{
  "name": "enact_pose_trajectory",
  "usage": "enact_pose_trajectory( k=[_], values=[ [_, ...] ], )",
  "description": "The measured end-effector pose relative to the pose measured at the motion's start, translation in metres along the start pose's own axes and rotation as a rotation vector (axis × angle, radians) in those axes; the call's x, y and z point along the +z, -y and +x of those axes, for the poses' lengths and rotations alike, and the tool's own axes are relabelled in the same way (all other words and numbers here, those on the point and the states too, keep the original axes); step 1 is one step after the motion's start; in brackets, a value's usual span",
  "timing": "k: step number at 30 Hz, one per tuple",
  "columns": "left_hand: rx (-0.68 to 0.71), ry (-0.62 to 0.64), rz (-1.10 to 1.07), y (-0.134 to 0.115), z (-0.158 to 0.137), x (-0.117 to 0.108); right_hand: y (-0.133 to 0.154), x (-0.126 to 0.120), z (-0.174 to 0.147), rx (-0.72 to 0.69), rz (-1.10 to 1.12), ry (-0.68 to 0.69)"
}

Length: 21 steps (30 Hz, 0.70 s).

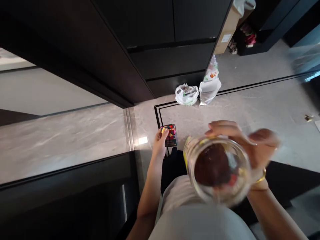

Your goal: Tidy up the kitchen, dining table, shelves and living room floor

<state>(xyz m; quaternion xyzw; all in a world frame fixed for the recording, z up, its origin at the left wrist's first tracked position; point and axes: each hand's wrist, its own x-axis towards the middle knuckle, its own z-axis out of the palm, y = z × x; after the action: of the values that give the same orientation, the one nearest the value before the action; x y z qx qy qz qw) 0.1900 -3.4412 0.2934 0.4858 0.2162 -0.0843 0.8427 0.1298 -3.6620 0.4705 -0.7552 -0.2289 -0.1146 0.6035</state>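
Note:
My left hand (158, 142) grips a small dark box (172, 137) with a colourful triangle pattern, the thumb lying across its front. Up close, my right hand (258, 146) is wrapped round the side of a clear round jar (218, 170), which is tilted so that its round end faces the camera. Inside the jar is something dark reddish-brown; motion blur hides what it is. A yellowish label shows along the jar's left side. Box and jar are apart, the jar being to the right.
Two white plastic bags (187, 95) (209, 90) lie on the floor against a black cabinet (172, 63). Farther off are a cardboard box (224, 38) and shoes (250, 40). A glossy black surface (75, 196) lies at lower left, and a metal floor track (128, 129) crosses the tiles.

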Motion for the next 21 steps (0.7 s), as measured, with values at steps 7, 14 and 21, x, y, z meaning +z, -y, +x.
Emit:
enact_pose_trajectory(
  k=[7, 14, 21],
  values=[
    [-0.027, -0.069, -0.026, -0.016, 0.161, 0.062, -0.236, -0.039, 0.152, 0.19, -0.244, -0.089],
    [-0.073, -0.14, -0.054, 0.002, 0.383, 0.089, -0.537, -0.06, 0.303, 0.421, -0.384, -0.265],
    [-0.041, -0.173, 0.0, 0.069, 0.681, 0.135, -0.788, -0.059, 0.418, 0.621, -0.712, -0.153]
  ],
)
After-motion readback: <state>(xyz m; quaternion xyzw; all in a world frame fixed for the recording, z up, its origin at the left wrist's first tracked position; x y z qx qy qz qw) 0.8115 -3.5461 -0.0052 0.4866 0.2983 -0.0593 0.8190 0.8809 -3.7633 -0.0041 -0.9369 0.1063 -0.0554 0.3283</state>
